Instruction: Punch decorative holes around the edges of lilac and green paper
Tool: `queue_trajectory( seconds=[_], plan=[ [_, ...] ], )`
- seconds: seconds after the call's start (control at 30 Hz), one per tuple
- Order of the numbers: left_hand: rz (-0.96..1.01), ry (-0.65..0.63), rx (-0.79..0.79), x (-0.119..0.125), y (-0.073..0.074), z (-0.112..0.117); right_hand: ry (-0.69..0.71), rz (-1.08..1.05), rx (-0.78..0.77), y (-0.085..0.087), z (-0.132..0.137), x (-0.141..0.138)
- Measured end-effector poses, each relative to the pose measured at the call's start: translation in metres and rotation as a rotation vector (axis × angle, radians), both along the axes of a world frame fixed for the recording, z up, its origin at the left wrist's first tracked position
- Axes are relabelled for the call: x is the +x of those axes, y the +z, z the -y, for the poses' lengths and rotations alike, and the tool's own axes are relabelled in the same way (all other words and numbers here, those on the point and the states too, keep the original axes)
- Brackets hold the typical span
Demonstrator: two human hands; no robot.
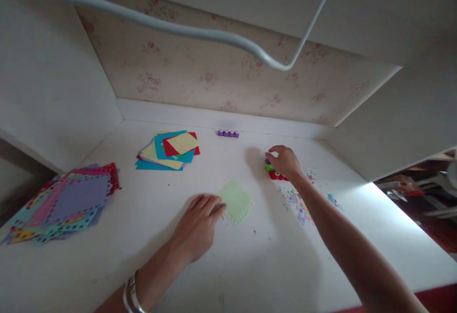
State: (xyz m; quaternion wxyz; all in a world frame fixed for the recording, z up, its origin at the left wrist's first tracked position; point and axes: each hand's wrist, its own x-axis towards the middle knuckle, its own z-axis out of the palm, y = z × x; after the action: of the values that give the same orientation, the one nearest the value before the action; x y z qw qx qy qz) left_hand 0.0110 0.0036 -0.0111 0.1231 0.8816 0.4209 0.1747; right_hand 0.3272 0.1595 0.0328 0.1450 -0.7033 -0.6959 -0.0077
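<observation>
A small square of pale green paper lies on the white table, with a row of punched marks along its lower right edge. My left hand has its thumb and index finger closed at the paper's left corner. Farther right, my right hand reaches to a cluster of small craft punches, its fingertips closed about a purple punch that they partly hide. A green punch and red punches with white eye-like dots sit just below it.
Several purple punches stand in a row near the back wall. Plain coloured sheets are stacked at back left, hole-edged sheets at far left. Paper confetti lies under my right forearm. A white cable hangs across the top.
</observation>
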Motion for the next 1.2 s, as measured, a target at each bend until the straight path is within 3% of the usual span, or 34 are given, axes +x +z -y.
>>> queue_trajectory(
  seconds=[0.2, 0.4, 0.57, 0.73, 0.9, 1.03, 1.2],
  plan=[
    [0.025, -0.002, -0.005, 0.000, -0.001, -0.001, 0.338, -0.048, -0.081, -0.005, 0.027, -0.057],
    [0.035, -0.015, 0.005, -0.001, -0.002, -0.001, 0.454, -0.072, -0.140, -0.022, 0.024, -0.097],
    [0.017, -0.003, -0.008, -0.001, -0.004, -0.002, 0.323, -0.107, -0.109, -0.037, -0.014, -0.107],
    [0.034, 0.008, -0.044, -0.002, -0.003, -0.002, 0.104, -0.134, -0.020, -0.037, -0.070, -0.107],
    [0.005, -0.020, -0.070, -0.005, 0.002, -0.001, 0.114, -0.130, -0.020, -0.031, -0.110, -0.108],
    [0.000, -0.042, -0.058, -0.007, 0.001, -0.002, 0.150, -0.132, -0.060, -0.032, -0.118, -0.107],
    [0.047, -0.032, -0.072, -0.007, -0.001, -0.002, 0.104, -0.165, -0.044, -0.031, -0.100, -0.100]
  ],
)
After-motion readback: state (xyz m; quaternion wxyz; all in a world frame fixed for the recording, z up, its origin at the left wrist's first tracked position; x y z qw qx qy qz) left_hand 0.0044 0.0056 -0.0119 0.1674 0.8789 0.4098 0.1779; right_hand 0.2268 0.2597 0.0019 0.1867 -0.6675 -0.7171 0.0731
